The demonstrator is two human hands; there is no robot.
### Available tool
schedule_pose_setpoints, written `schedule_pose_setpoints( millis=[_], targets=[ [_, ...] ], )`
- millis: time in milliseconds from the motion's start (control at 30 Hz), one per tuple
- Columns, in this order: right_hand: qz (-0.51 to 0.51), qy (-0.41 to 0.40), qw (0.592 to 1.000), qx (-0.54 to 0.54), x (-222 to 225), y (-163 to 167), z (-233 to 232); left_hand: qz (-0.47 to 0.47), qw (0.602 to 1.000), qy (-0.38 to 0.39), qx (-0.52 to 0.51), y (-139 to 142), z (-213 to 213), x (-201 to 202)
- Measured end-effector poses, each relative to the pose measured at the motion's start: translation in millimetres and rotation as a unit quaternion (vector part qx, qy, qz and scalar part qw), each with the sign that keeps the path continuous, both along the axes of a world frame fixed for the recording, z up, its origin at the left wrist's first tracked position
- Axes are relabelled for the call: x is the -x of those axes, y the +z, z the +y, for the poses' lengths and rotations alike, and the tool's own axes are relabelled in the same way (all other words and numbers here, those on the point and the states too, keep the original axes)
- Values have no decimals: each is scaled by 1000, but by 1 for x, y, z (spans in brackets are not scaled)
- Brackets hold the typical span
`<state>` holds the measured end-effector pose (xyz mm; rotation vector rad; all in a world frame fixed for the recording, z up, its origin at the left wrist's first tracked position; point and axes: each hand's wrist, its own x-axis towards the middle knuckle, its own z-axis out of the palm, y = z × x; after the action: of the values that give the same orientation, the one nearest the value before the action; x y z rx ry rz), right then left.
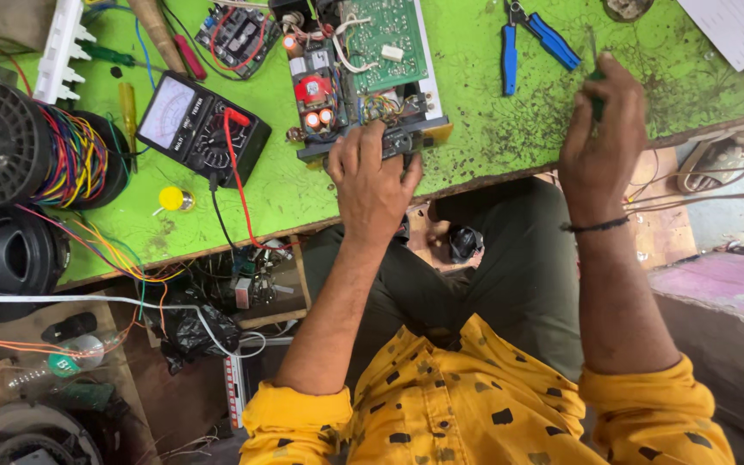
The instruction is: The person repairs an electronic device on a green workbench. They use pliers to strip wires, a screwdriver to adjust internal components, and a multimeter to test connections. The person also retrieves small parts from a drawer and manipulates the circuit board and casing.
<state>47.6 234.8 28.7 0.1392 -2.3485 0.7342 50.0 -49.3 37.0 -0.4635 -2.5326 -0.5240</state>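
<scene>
Hands first, in the single head view: the left hand (372,176), just left of frame centre, lies palm-down with its fingers curled over the near edge of an opened electronic unit (363,77), gripping its dark front panel at the edge of the green workbench (492,129). The unit sits in the upper middle of the frame, its green circuit board (387,39) exposed beside a red-topped part and two small orange capacitors. The right hand (600,142), in the upper right, is closed around a slim green-handled tool (596,90), probably a screwdriver; its tip is hidden, so I cannot tell what it points at.

Further up, between the hands, lie blue-handled pliers (527,43). Left of the unit an analogue multimeter (200,129) rests on the bench, its red lead (238,172) trailing toward the front edge. A black spool of multicoloured wire (36,146) fills the left side, with a small yellow cap (174,198) near it.

As a judgement: the unit overhangs the bench edge, so a loosened left-hand grip could let it tip toward the lap. With the board bare, a slip of the metal tool might bridge contacts or nick the loose white wires. The trailing red lead could snag on a wrist and drag the meter.
</scene>
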Motion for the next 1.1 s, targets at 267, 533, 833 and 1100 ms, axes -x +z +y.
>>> schedule_pose_setpoints(
  millis=[267,533,833,1100],
  targets=[
    [-75,6,995,-69,16,4,-3,-2,1000,-7,7,3,-2,2],
    [-55,70,995,44,-26,14,-92,-26,997,-74,-16,16,-13,-4],
    [-104,101,987,63,-29,16,-123,-19,989,-85,-122,16,-51,-67],
    [-12,126,986,-106,-10,-22,-99,-265,857,299,-325,-111,-199,-215]
  ],
)
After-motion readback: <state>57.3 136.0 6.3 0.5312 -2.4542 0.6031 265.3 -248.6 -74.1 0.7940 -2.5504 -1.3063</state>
